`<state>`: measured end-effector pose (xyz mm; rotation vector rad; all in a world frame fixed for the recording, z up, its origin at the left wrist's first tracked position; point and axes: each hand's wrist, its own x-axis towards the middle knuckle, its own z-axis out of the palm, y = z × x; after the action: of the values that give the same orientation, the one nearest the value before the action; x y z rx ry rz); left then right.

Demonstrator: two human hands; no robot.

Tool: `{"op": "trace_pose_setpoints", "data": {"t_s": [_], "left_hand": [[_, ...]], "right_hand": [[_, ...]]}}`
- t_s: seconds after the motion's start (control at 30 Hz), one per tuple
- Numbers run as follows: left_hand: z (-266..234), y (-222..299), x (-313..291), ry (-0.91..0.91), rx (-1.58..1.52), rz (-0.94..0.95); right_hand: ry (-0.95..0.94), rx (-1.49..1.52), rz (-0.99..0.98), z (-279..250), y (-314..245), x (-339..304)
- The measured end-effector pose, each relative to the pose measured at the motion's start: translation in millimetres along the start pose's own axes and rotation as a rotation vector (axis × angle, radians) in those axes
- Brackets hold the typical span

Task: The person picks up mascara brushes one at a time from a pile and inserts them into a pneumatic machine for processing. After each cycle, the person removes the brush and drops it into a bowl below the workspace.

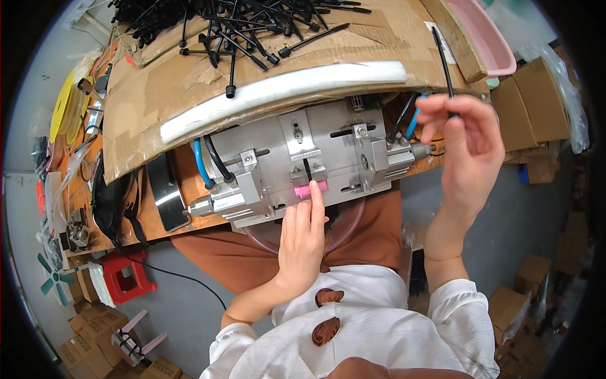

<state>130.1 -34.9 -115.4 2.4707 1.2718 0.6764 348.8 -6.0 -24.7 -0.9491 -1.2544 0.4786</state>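
- The worker's white top (372, 303) shows soft, creased fabric.
- Two brown, gathered fabric ornaments (326, 333) dress the front, one near the other.
- Loose white sleeves (464, 319) end near the elbows, leaving the forearms (445, 243) bare.
- Rust-brown trousers (218, 256) complete the outfit.
- The left hand (302, 237) and right hand (466, 142) are ungloved.

Left hand (300, 243): index on pink cylinder (303, 191) at metal fixture (338, 117) | right hand (468, 136): holds 1 black rod (444, 60)
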Motion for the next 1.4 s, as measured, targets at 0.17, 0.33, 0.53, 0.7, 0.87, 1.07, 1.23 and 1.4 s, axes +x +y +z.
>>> {"op": "trace_pose_setpoints", "data": {"t_s": [0.17, 0.33, 0.53, 0.7, 0.87, 1.07, 1.23, 1.4], "left_hand": [[-11.7, -3.0, 1.7, -0.049, -0.018, 0.007], [-83.1, -21.2, 72.4, 0.279, 0.088, 0.078], [-124.2, -65.0, 137.1, 0.096, -0.018, 0.063], [-141.6, -56.3, 120.4, 0.075, -0.161, 0.072], [-134.5, -44.1, 72.7, 0.164, -0.335, -0.015], [-109.5, -45.6, 63.5, 0.202, -0.413, -0.042], [-99.4, -73.5, 90.0, 0.316, -0.541, 0.109], [-98.7, -74.1, 116.7, 0.398, -0.544, 0.194]], "right_hand": [[-0.131, -0.431, -0.084, 20.1, 7.4, -58.5], [-0.415, -0.542, -0.111, 46.1, 24.4, -111.9], [-0.522, -0.521, -0.065, 65.0, 45.7, -124.7], [-0.548, -0.551, -0.009, 61.0, 46.6, -120.8], [-0.716, -0.647, -0.078, 48.5, 9.8, -63.4], [-0.566, -1.207, -0.505, 77.3, 38.6, 90.6], [-0.668, -0.981, -0.335, 86.5, 66.2, 135.8], [-0.379, -0.495, 0.145, 61.6, -1.5, 114.3]]}}
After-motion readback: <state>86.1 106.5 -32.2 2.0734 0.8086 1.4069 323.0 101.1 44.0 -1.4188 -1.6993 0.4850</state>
